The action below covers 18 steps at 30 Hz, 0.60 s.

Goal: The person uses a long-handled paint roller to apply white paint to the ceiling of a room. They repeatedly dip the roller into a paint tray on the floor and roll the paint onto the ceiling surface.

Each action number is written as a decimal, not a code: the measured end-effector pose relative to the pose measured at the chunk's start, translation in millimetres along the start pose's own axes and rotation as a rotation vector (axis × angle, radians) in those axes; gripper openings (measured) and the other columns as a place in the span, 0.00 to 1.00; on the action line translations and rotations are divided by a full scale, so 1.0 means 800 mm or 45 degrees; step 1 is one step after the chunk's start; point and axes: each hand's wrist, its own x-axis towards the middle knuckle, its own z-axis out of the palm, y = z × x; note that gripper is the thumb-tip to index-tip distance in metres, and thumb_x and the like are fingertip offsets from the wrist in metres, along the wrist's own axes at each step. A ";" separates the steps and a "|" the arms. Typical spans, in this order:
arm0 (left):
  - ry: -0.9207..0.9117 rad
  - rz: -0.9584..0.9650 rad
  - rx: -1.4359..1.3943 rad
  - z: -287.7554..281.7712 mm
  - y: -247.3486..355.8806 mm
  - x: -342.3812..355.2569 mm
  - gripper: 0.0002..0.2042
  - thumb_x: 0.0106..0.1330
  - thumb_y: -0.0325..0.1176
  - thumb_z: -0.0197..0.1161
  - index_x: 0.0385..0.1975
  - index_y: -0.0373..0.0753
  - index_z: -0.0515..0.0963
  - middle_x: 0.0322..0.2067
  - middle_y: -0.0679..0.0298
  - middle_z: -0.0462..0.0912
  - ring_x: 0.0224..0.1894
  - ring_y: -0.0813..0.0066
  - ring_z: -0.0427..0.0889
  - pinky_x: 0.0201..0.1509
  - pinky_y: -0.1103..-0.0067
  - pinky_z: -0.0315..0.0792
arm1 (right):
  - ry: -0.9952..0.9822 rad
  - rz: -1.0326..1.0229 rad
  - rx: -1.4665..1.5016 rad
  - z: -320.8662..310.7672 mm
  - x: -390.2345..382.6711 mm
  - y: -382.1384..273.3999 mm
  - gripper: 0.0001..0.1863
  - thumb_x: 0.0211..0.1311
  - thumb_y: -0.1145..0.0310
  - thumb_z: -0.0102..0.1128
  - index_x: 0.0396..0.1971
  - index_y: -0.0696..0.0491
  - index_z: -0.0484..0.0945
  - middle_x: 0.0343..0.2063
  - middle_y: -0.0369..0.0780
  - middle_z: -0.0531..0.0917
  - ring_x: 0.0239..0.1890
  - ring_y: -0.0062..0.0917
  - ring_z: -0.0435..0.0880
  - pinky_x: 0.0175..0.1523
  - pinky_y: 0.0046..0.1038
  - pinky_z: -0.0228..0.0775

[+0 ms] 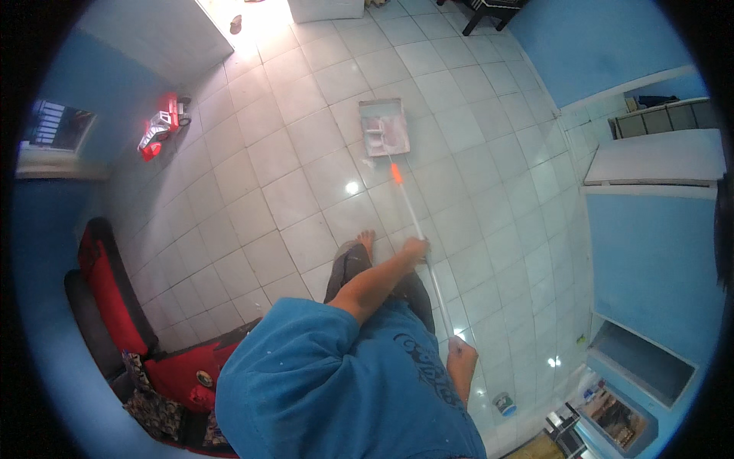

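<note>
A paint roller [375, 131] rests in a shallow paint tray [369, 105] on the floor ahead of me. Pinkish-white paint [394, 135] coats part of the tray. From the roller a long white pole [410, 210] with an orange end piece [396, 174] runs back toward my right side. My left hand [414, 250] is closed around the middle of this pole. Nearer its rear end, by my right hip, my right hand [462, 353] also wraps round it.
On the left stand a red and black sofa [115, 294] and a red toy vehicle [162, 126]. A small tub [505, 404] sits on the tiled floor [298, 176] at the lower right. Blue walls [657, 252] with ledges enclose the room; a bright doorway [260, 30] lies at the far left.
</note>
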 end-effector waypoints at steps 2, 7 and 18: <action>-0.022 0.163 -0.276 -0.011 0.002 0.043 0.19 0.74 0.38 0.59 0.55 0.28 0.75 0.48 0.47 0.81 0.46 0.48 0.86 0.45 0.58 0.87 | -0.086 -0.002 -0.025 -0.042 0.015 -0.015 0.17 0.73 0.61 0.56 0.45 0.59 0.85 0.28 0.54 0.85 0.29 0.43 0.86 0.38 0.38 0.74; -0.050 -0.270 0.332 0.022 0.021 -0.099 0.21 0.73 0.34 0.57 0.64 0.39 0.69 0.52 0.49 0.78 0.50 0.43 0.84 0.48 0.52 0.85 | -0.036 0.348 0.217 -0.020 -0.088 0.028 0.15 0.73 0.63 0.57 0.44 0.59 0.85 0.23 0.50 0.82 0.25 0.33 0.81 0.35 0.35 0.71; 0.078 -0.260 -0.039 0.036 0.055 -0.131 0.13 0.72 0.33 0.58 0.51 0.32 0.76 0.43 0.54 0.82 0.42 0.55 0.85 0.45 0.57 0.85 | 0.022 0.195 0.144 0.009 -0.033 -0.001 0.16 0.72 0.61 0.58 0.43 0.59 0.85 0.28 0.52 0.85 0.30 0.41 0.86 0.39 0.39 0.74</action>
